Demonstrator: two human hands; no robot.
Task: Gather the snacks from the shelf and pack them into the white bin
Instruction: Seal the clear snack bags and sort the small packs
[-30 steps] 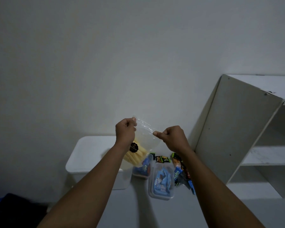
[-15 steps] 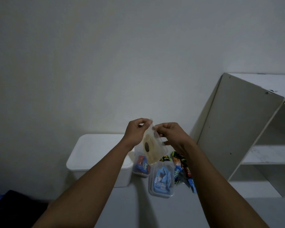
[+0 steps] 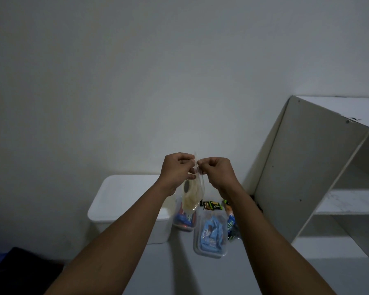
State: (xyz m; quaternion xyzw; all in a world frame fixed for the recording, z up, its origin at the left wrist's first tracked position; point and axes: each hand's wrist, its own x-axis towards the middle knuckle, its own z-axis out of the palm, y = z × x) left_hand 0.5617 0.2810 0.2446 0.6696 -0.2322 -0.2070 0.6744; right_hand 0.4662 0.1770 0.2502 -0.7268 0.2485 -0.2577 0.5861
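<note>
Left hand [image 3: 177, 170] and right hand [image 3: 216, 171] both pinch the top edge of the clear plastic bag of pale yellow snacks with a dark round label [image 3: 192, 196], held up in the air above the clear plastic tubs of blue packets [image 3: 211, 235]. Progress, my guess: gathering is mostly done. No snacks show on the white shelf unit [image 3: 307, 167], and the tubs and small dark wrappers [image 3: 212, 205] lie just right of the white rectangular plastic bin [image 3: 124, 201]. Its top looks lidded, so packing is all left. A second ago my hands were apart with the bag stretched wide; now my knuckles nearly meet and the bag hangs narrow.
</note>
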